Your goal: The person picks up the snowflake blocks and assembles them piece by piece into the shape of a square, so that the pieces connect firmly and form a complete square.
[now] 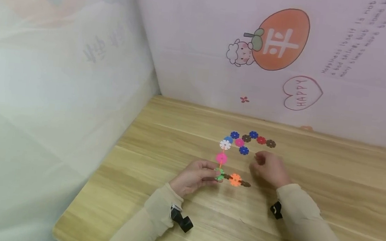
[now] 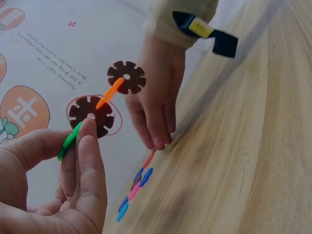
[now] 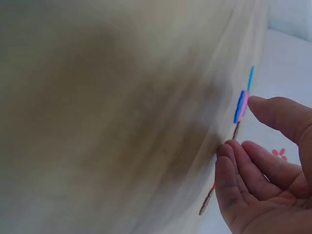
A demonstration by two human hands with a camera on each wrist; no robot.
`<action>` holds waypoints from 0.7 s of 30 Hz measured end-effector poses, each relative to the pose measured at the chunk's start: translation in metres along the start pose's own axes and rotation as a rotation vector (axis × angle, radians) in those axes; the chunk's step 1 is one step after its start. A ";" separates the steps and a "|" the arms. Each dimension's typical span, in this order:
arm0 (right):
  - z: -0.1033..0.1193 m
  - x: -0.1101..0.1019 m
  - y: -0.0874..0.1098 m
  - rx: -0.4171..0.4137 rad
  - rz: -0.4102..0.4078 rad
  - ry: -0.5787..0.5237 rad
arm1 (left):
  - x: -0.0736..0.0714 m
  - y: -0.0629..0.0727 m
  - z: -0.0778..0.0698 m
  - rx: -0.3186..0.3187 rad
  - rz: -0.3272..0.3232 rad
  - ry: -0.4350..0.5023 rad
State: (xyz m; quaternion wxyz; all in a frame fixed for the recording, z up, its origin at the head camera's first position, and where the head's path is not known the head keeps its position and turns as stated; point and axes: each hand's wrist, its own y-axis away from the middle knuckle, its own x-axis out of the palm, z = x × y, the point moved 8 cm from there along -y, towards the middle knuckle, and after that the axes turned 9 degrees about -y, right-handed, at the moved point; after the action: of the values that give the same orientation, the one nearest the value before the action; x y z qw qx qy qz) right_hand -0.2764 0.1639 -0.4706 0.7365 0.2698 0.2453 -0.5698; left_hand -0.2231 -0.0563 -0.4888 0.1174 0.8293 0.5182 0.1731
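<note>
My left hand (image 1: 196, 176) pinches a green notched plastic disc (image 1: 219, 174) between thumb and fingers, part of a chain of interlocking discs held above the table. From it, a pink disc (image 1: 222, 158) and a white disc (image 1: 225, 144) run toward the back, with orange ones edge-on between. To the right follow a brown disc (image 2: 102, 127), an orange disc (image 1: 235, 180) and another brown disc (image 2: 129, 88). My right hand (image 1: 272, 169) hovers low over the table, close to loose discs, thumb and bent fingers apart with nothing visible between them.
Loose discs lie on the wooden table (image 1: 164, 133) beyond my hands: several blue, a pink disc (image 1: 239, 142), a red disc (image 1: 261, 140) and brown ones. A printed cloth (image 1: 197, 74) hangs behind the table, and another pale cloth (image 1: 75, 105) borders its left edge.
</note>
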 end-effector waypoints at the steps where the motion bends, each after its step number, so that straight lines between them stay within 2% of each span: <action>1: 0.000 -0.001 -0.005 -0.001 -0.010 0.014 | 0.000 0.000 0.000 0.004 0.002 0.000; 6: 0.005 -0.002 -0.028 0.010 -0.038 0.065 | -0.002 0.001 -0.002 0.013 -0.001 0.009; 15: 0.018 0.001 -0.047 -0.031 -0.059 0.187 | -0.002 -0.002 0.002 0.010 0.002 0.027; 18: 0.014 0.002 -0.049 -0.031 -0.055 0.194 | -0.003 -0.003 0.002 0.002 0.004 0.032; 21: 0.009 0.002 -0.049 -0.036 -0.040 0.142 | -0.004 -0.002 0.002 0.001 -0.002 0.025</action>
State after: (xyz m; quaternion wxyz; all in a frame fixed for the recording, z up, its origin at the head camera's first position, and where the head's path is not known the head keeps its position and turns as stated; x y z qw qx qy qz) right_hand -0.3228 0.1461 -0.4711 0.7105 0.2915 0.3123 -0.5592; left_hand -0.2261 -0.0594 -0.4921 0.1106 0.8265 0.5207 0.1832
